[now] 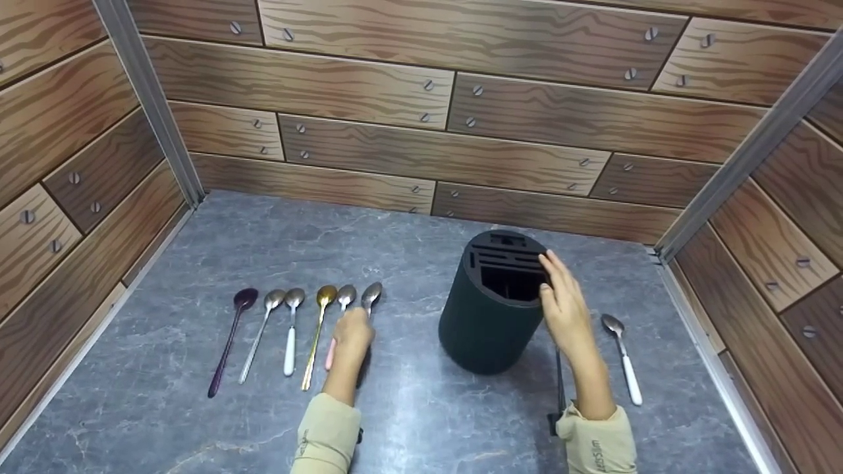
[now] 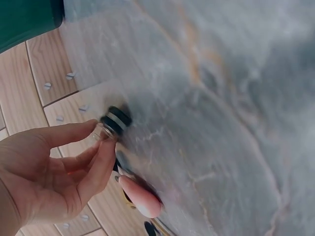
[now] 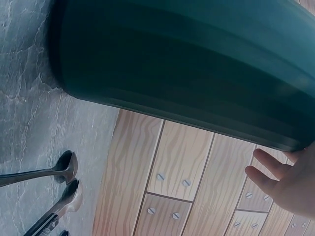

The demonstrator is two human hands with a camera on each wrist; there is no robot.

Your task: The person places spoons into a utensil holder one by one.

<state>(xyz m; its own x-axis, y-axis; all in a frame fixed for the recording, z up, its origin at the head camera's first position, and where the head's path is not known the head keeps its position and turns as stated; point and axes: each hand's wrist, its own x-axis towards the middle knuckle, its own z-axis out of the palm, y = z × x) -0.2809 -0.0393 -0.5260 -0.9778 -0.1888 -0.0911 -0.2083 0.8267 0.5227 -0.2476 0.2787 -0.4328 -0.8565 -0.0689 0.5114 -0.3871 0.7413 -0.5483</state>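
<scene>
In the head view, my left hand [image 1: 353,332] is over the rightmost spoon [image 1: 372,293] of a row, hiding its handle. In the left wrist view, thumb and fingertips of the left hand [image 2: 64,167] pinch that spoon's handle, which has a black-and-white banded end [image 2: 117,120]. Beside it lies a spoon with a pink handle [image 2: 140,196]. My right hand [image 1: 565,309] touches the rim of a dark green cylindrical utensil holder [image 1: 490,336] with fingers extended. In the right wrist view, the right hand's fingers [image 3: 268,172] show near the holder's edge [image 3: 187,73].
Left of my left hand lie a purple spoon [image 1: 227,345], a silver spoon [image 1: 257,342], a white-handled spoon [image 1: 290,349] and a gold spoon [image 1: 317,339]. Another white-handled spoon [image 1: 629,375] lies far right. A dark handle [image 1: 560,382] is partly covered by the right arm. Wood-patterned walls [image 1: 369,85] enclose the table.
</scene>
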